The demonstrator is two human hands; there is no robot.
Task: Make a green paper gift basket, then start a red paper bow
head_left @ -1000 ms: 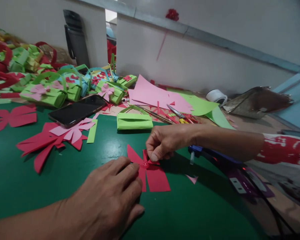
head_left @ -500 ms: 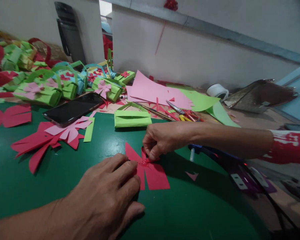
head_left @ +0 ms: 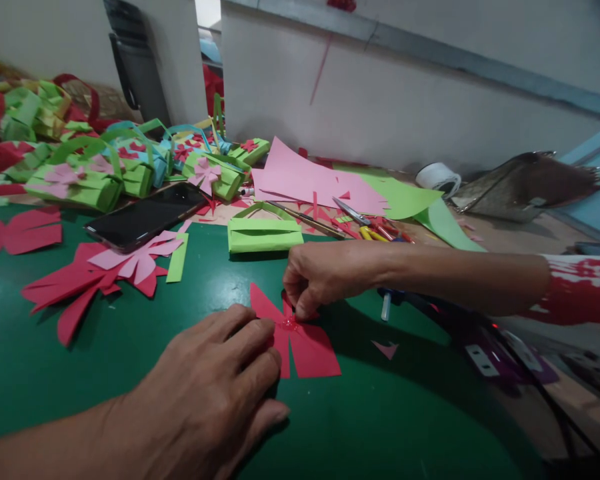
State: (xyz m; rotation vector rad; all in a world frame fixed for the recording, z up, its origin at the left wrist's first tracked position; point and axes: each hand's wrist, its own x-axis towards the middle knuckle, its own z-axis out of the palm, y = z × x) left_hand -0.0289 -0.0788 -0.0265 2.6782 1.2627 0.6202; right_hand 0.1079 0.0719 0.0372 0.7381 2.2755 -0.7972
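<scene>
A red paper flower point(head_left: 318, 350) lies flat on the green tabletop, with a shiny, wet-looking patch point(head_left: 291, 324) at its centre. My left hand point(head_left: 220, 373) rests palm down at the flower's left side, fingers stretched out and covering part of it. From the right, my right hand point(head_left: 313, 279) reaches across with thumb and fingers pinched on one of the flower's upper petals; its fingertips partly hide that petal. Just behind the right hand stands a small green paper bag point(head_left: 265, 239).
Left lie a phone point(head_left: 147, 215), pink paper flowers point(head_left: 137, 257) and red cutouts point(head_left: 33, 231). Finished paper bags point(head_left: 75, 180) pile up behind. Scissors point(head_left: 353, 212) and pink sheets point(head_left: 305, 173) are at the back. A blue tool's clear stick point(head_left: 386, 307) and purple power strip point(head_left: 483, 360) sit right.
Both hands stay almost where they were, the right still pinching the petal. The view has shifted very slightly.
</scene>
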